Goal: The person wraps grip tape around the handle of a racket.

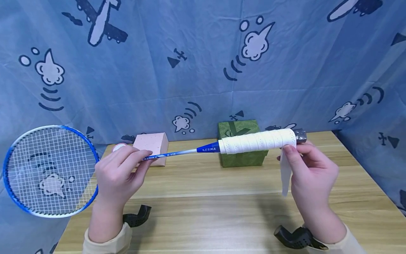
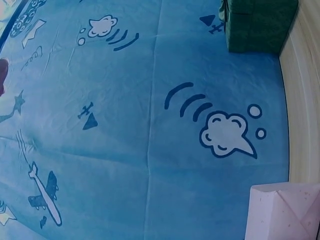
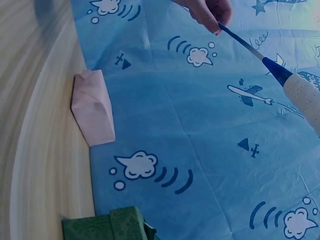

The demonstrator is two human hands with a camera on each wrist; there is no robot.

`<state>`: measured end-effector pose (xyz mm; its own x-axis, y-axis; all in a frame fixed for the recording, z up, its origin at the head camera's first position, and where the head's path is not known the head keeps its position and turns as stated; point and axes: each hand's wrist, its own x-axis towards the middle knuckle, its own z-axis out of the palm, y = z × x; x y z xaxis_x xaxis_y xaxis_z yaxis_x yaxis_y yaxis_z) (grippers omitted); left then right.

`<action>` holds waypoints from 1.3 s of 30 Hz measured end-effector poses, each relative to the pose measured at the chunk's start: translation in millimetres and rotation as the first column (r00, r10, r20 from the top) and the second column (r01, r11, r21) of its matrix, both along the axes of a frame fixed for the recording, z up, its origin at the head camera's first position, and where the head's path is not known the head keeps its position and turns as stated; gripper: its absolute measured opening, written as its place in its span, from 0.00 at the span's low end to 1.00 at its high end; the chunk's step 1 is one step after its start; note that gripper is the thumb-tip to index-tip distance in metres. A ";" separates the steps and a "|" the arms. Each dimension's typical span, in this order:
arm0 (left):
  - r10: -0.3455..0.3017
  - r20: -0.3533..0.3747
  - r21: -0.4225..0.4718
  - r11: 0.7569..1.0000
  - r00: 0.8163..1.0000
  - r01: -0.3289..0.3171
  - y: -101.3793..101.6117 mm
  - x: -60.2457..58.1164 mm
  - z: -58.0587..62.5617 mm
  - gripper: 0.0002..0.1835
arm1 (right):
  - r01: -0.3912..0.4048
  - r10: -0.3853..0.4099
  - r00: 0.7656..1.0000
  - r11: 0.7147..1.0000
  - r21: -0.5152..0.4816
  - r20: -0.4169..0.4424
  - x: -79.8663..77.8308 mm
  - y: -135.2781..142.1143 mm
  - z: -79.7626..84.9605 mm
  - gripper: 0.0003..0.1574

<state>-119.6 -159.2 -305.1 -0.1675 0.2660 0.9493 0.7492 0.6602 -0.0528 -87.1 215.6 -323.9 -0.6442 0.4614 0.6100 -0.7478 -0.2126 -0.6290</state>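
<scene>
A blue and white badminton racket point(image 1: 207, 148) is held level above the table, its strung head at the left and its handle at the right. My left hand point(image 1: 122, 169) pinches the thin shaft between thumb and fingers. White perforated grip tape point(image 1: 257, 141) is wound in overlapping turns along most of the handle, leaving the dark butt end point(image 1: 300, 135) bare. With thumb and fingers, my right hand point(image 1: 312, 173) pinches the tape by the last turn near the butt. A loose tail of tape point(image 1: 286, 176) hangs below the thumb. In the right wrist view, the wrapped handle point(image 3: 302, 97) enters from the right.
On the wooden table point(image 1: 206, 197), a green box with a ribbon point(image 1: 242, 160) stands behind the handle. A pink box point(image 1: 160, 144) stands farther left, near a small round pale item point(image 1: 118, 146). A blue patterned curtain point(image 1: 203, 70) hangs behind the table.
</scene>
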 end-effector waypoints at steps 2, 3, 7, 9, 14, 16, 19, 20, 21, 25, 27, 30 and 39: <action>-0.006 -0.002 0.010 1.000 1.000 0.006 0.3 0.0 0.0 0.14 | -0.023 0.023 1.000 1.000 -0.005 -0.014 0.0 0.0 -0.2 0.04; -0.010 -0.005 0.015 1.000 1.000 0.010 0.5 0.0 0.1 0.15 | -0.033 0.033 0.999 0.999 -0.006 -0.018 0.3 0.0 -0.3 0.04; -0.018 -0.010 0.038 0.999 1.000 0.019 1.4 -0.1 0.7 0.17 | -0.046 0.047 0.999 0.999 0.019 -0.021 1.3 -0.2 -0.5 0.07; -0.015 -0.015 0.048 0.999 1.000 0.015 1.7 -0.2 0.8 0.17 | -0.047 0.048 0.999 0.999 0.027 -0.022 1.6 -0.6 -0.5 0.08; 0.003 -0.018 0.073 0.997 1.000 -0.002 2.3 -0.5 -0.6 0.15 | -0.056 0.057 0.998 0.998 0.027 -0.033 1.4 -1.2 -0.6 0.08; 0.009 -0.014 0.077 0.997 1.000 -0.008 2.4 -0.4 -1.1 0.15 | -0.049 0.050 0.998 0.998 0.030 -0.030 1.2 -1.2 -0.7 0.08; 0.015 0.007 0.075 0.997 1.000 -0.015 2.3 -0.2 -1.1 0.16 | -0.050 0.051 0.998 0.998 0.030 -0.033 0.4 -0.9 -0.6 0.07; 0.017 0.015 0.073 0.997 1.000 -0.018 2.2 -0.1 -1.0 0.16 | -0.050 0.051 0.998 0.998 0.033 -0.034 0.3 -0.7 -0.4 0.07; 0.020 0.024 0.068 0.997 1.000 -0.022 1.9 0.0 -0.8 0.16 | -0.047 0.048 0.998 0.998 0.040 -0.034 0.4 -0.4 0.0 0.07; 0.029 0.041 0.053 0.998 0.999 -0.031 1.8 0.2 -0.3 0.16 | -0.033 0.035 0.999 0.996 0.084 -0.023 0.6 1.7 1.3 0.07; 0.028 0.042 0.047 0.998 0.999 -0.030 2.4 0.1 0.2 0.16 | -0.027 0.029 0.999 0.995 0.101 -0.017 0.7 2.4 1.7 0.08; 0.025 0.041 0.034 0.999 0.999 -0.026 3.0 0.1 1.2 0.17 | -0.043 0.045 0.999 0.995 0.088 -0.024 0.0 2.0 1.6 0.07; 0.016 -0.009 0.030 0.999 1.000 -0.016 3.4 -0.5 2.2 0.17 | -0.027 0.026 1.000 0.994 0.102 0.007 -1.5 1.3 1.3 0.07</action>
<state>-120.1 -155.7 -302.8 -0.1631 0.2348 0.9583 0.7383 0.6733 -0.0394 -88.6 216.9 -322.6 -0.6588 0.3794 0.6497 -0.7394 -0.1668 -0.6523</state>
